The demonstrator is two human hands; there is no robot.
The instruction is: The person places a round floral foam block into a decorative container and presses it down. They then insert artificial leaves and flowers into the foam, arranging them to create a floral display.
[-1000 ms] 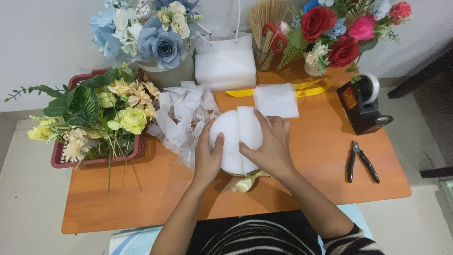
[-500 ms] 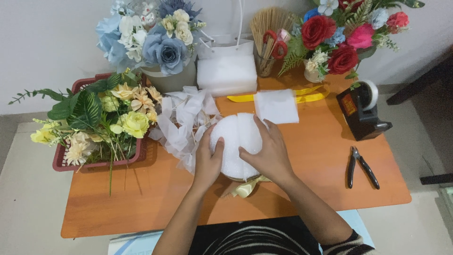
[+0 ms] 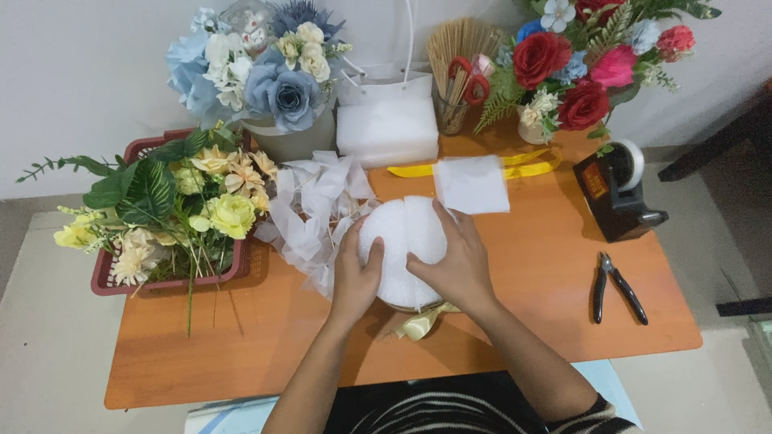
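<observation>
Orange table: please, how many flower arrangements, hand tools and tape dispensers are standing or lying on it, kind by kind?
Flower arrangements: 3 (blue-and-white bouquet in grey pot, red-and-pink rose bouquet, yellow flowers in red plastic basket)
Hand tools: 2 (black pliers, red-handled scissors)
Tape dispensers: 1 (black tape dispenser)
Total: 6

A white paper bag [image 3: 386, 84] with thin white handles stands at the table's [image 3: 241, 354] far edge, near the middle. A small red rectangular label [image 3: 596, 180] sits on the black tape dispenser [image 3: 615, 197] by the right edge.
</observation>
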